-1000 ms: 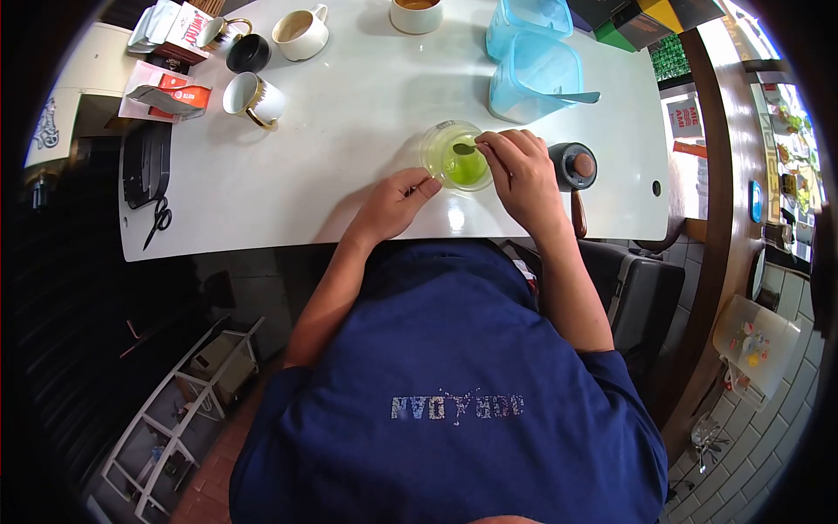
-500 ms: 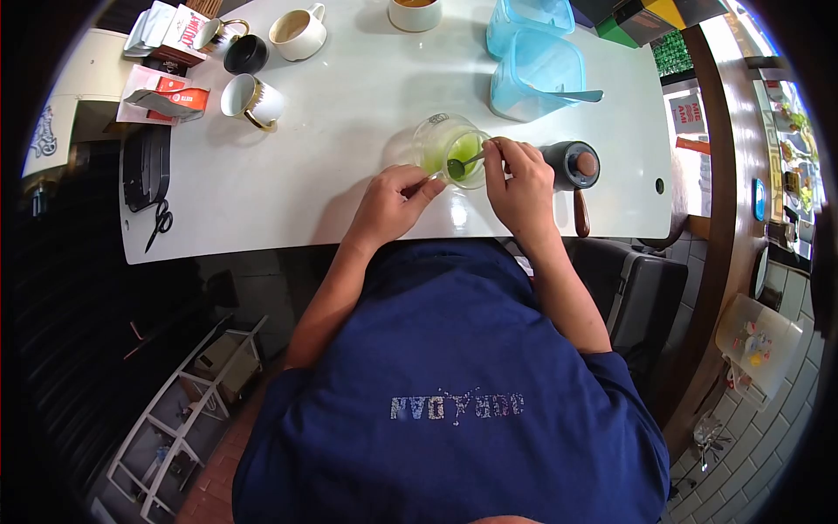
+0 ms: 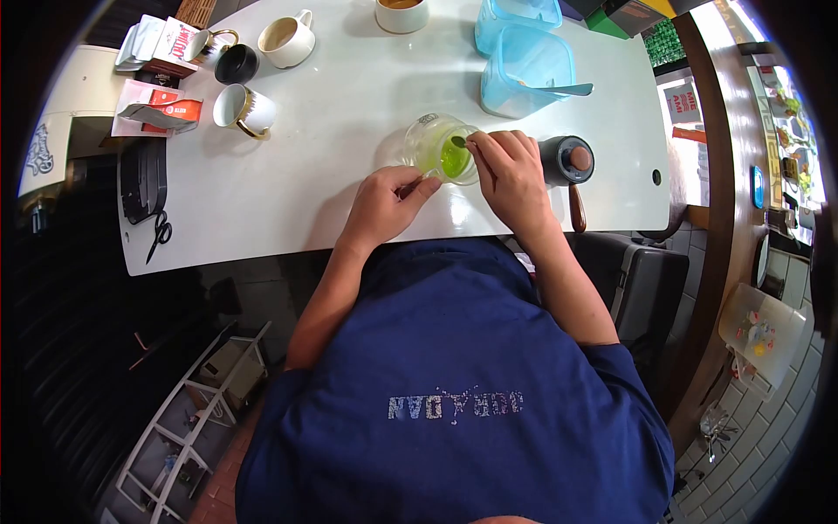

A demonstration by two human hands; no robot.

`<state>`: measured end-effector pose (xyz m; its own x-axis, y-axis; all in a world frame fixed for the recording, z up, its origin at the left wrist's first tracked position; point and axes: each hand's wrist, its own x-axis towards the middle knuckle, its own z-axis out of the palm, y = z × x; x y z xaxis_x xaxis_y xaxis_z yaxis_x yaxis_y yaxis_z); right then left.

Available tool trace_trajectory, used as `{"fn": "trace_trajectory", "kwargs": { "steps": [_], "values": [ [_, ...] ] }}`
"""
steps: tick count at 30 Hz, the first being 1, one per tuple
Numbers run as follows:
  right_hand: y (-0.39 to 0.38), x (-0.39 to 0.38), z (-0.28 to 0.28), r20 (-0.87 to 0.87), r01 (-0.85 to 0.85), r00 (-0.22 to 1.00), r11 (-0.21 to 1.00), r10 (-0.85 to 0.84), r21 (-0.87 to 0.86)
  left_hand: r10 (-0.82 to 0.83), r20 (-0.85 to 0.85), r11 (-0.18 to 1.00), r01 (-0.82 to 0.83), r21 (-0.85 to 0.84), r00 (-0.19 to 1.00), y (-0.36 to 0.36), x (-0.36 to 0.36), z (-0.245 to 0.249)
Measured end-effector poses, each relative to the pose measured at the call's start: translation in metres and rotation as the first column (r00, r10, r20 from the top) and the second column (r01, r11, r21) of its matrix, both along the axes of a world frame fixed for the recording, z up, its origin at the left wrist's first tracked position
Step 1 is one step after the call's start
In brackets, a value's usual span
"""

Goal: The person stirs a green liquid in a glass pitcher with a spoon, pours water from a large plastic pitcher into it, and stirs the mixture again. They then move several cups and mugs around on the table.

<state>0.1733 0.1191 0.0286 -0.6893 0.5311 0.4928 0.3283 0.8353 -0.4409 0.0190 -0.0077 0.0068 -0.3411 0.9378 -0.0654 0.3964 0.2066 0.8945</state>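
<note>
A clear glass jug (image 3: 419,140) with bright green liquid (image 3: 453,159) in it is tilted on the white table, its mouth toward me. At its near left side my left hand (image 3: 387,203) is closed with thumb and fingers pinching the jug's handle or rim; the exact part is partly hidden. My right hand (image 3: 511,175) is closed on a spoon, most of whose handle my fingers cover. The spoon's dark green bowl (image 3: 459,141) shows at the far side of the jug's opening, above the liquid.
Right of my right hand stands a dark grinder-like canister (image 3: 559,162) with a wooden knob and handle. Beyond are blue plastic containers (image 3: 515,74), one with a utensil across it. Several cups (image 3: 236,109) and packets (image 3: 166,113) are at the far left; black scissors (image 3: 160,234) lie nearer.
The spoon's bowl has risen from the green liquid toward the jug's far rim. My right hand has shifted slightly away from me and left; my left hand keeps its grip.
</note>
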Motion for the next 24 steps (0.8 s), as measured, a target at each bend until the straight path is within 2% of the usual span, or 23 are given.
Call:
{"fn": "trace_trajectory", "kwargs": {
  "steps": [4,7,9,12,13,15,18,24],
  "values": [
    [-0.004,0.003,-0.004,-0.024,-0.002,1.000,1.000,0.001,-0.027,0.010,0.006,1.000,-0.009,-0.027,1.000,0.000,0.001,0.001],
    [-0.007,0.003,-0.005,-0.074,0.003,0.997,0.994,-0.011,-0.113,0.001,-0.021,1.000,-0.001,0.000,1.000,0.000,0.000,-0.001],
    [-0.011,0.002,-0.003,-0.091,0.074,0.990,0.948,-0.107,-0.310,0.001,-0.019,1.000,-0.001,0.005,1.000,0.000,0.000,-0.002],
    [-0.010,0.001,-0.002,-0.076,0.095,0.989,0.942,-0.126,-0.320,-0.004,-0.012,1.000,0.004,-0.002,1.000,0.000,0.000,0.000],
    [-0.009,0.000,-0.001,-0.077,0.096,0.989,0.943,-0.127,-0.320,-0.007,-0.006,1.000,0.006,-0.015,1.000,0.001,0.000,0.001],
    [-0.006,0.000,0.001,-0.067,0.083,0.993,0.981,-0.096,-0.174,-0.014,-0.004,0.999,0.013,-0.037,1.000,0.001,-0.001,0.003],
    [-0.001,0.002,0.001,-0.056,0.060,0.996,0.995,-0.065,-0.083,-0.017,0.005,0.998,0.017,-0.061,1.000,0.001,0.000,0.005],
    [0.001,0.003,-0.003,-0.039,-0.013,0.999,0.999,0.012,-0.032,0.005,0.016,0.998,-0.005,-0.056,1.000,0.001,0.001,0.003]
  ]
}}
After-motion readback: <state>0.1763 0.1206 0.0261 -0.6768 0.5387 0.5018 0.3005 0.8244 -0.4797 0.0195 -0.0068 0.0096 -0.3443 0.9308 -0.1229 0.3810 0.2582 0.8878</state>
